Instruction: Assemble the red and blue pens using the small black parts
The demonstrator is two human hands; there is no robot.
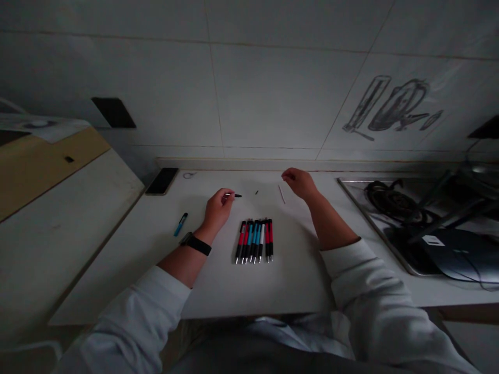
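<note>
My left hand (219, 209), with a black watch on its wrist, pinches a small dark-tipped pen part (238, 196) that points right. Farther back, my right hand (298, 182) is closed with its fingertips together; whether anything is between them is too small to see. Just left of it lies a thin white pen refill (282, 194). A tiny dark piece (257, 192) rests between the two hands. Several red, blue and white pens (255, 240) lie side by side in a row, metal tips toward me. Off to the left is a short blue-and-black pen barrel (181, 224).
A dark phone (162, 181) and a small thin loop (189, 175) lie at the back left of the white counter (218, 296). On the right is a stove (393, 200) with a dark object on it. A pale cabinet (70, 223) borders the left, and tiles rise behind.
</note>
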